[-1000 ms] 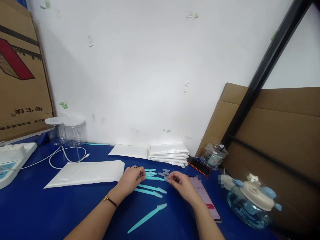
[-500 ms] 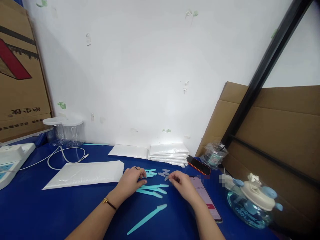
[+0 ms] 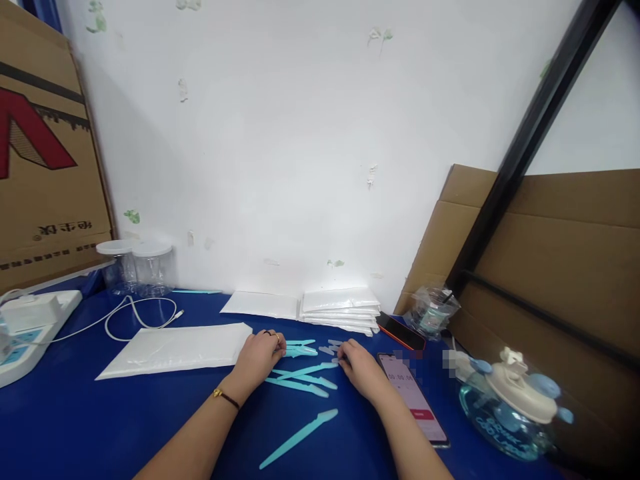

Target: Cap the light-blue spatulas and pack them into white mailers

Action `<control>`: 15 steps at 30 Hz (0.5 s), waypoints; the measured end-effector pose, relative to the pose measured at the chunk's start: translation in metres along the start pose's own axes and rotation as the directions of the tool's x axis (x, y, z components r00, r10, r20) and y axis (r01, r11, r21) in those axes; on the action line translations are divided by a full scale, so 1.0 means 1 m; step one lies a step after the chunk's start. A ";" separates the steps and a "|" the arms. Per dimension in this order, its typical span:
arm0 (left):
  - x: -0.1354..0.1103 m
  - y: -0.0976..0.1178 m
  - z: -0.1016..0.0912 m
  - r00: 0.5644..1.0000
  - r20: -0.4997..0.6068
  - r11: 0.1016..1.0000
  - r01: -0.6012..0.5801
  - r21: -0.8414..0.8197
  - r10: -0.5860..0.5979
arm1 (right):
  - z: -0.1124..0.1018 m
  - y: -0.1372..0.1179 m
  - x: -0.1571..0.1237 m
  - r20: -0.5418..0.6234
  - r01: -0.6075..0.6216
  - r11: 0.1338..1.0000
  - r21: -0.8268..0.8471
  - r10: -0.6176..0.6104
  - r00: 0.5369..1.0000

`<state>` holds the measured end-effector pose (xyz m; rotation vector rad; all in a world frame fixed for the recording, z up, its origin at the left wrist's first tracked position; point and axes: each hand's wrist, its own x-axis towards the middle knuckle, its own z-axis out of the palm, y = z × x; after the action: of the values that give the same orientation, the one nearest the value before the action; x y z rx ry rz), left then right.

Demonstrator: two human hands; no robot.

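My left hand is at the left end of a small cluster of teal eyebrow razors, thumb and fingers closed on their handles. My right hand has its fingers drawn together at a few small clear blade covers; its fingertips pinch one at the near edge, partly hidden. Between the hands and nearer to me, several more razors lie crossed over one another. A single razor lies apart at the front, its blade end pointing up and right.
A white flat packet lies left of my left hand. Stacked white packets lie by the wall. On the right are a phone showing a timer, a dark phone and a blue bottle. A white cable curls at left.
The view has shifted slightly. My left hand has drawn a little leftward at the razor handles. My right hand's fingers have closed in over the clear covers.
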<state>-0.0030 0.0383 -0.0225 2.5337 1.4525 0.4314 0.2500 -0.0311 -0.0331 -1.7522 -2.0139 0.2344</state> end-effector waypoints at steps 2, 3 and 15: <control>0.000 0.001 -0.002 1.000 -0.004 1.000 -0.017 0.012 0.017 | 0.001 0.000 -0.001 0.012 -0.004 1.000 0.009 0.004 1.000; -0.001 0.001 -0.003 1.000 -0.006 1.000 -0.025 0.017 0.025 | 0.001 0.000 -0.002 0.013 -0.003 1.000 0.015 0.003 1.000; 0.001 0.002 -0.003 0.995 -0.086 0.973 -0.073 -0.220 0.055 | -0.004 -0.005 -0.002 -0.108 -0.051 0.703 0.710 0.180 0.978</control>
<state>-0.0022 0.0379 -0.0188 2.4132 1.2707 0.6727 0.2472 -0.0341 -0.0279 -1.3273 -1.3974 0.7634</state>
